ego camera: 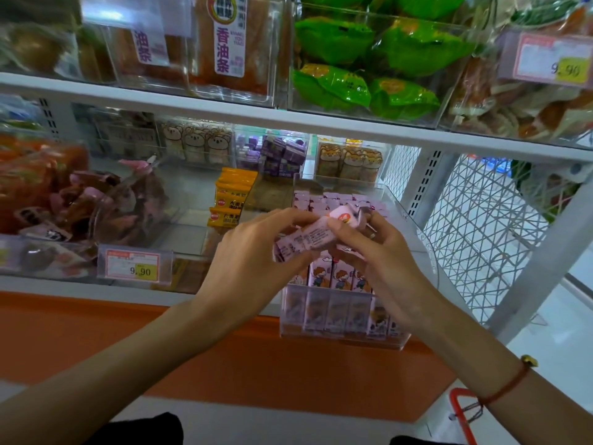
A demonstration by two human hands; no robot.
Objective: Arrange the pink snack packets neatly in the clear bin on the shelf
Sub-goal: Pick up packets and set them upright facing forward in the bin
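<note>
While both hands grip, pink packets (316, 236) cartoon-printed, glossy.

Two hands, the left hand (256, 252) and the right hand (378, 252), share a small clutch of pink snack packets (316, 234) (two at least, the exact number hidden by fingers). The clear bin (340, 329) shows four packets standing along its front row, with more rows behind, too crowded to count. Two price tags reading 9.90 are visible (133, 266) (550, 59). Five green packets (378, 64) fill one upper bin.
</note>
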